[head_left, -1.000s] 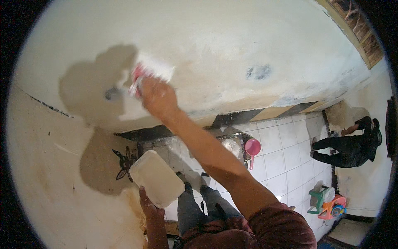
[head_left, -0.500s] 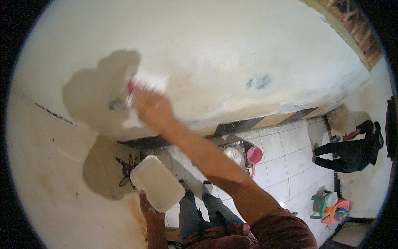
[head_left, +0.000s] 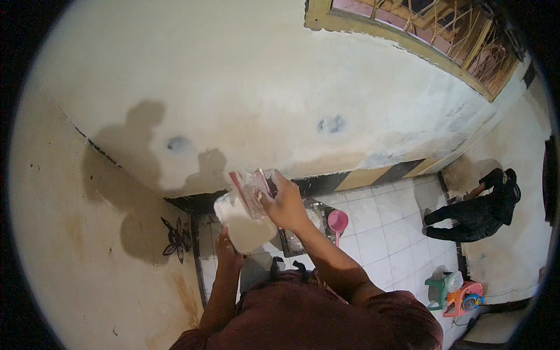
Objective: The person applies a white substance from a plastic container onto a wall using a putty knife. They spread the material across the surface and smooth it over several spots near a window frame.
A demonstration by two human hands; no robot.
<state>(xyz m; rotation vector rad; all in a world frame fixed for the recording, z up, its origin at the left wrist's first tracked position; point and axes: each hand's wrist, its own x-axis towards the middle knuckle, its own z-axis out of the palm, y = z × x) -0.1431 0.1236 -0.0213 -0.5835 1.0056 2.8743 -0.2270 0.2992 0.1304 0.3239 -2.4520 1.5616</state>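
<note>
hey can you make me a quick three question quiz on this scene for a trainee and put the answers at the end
1. Which of the camera wearer's hands holds the flat red-edged tool by the pale tub?
2. True or false: the tub rests on the floor.
3. What colour is the dipper?
A) green
B) pink
C) blue

Key:
1. The right hand.
2. False; the left hand holds it.
3. B

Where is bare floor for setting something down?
The white tiles between the pink dipper and the co-worker's feet look bare. Crowded: from the handheld tub across the dark tray to the dipper, and at the green and orange items.
</note>
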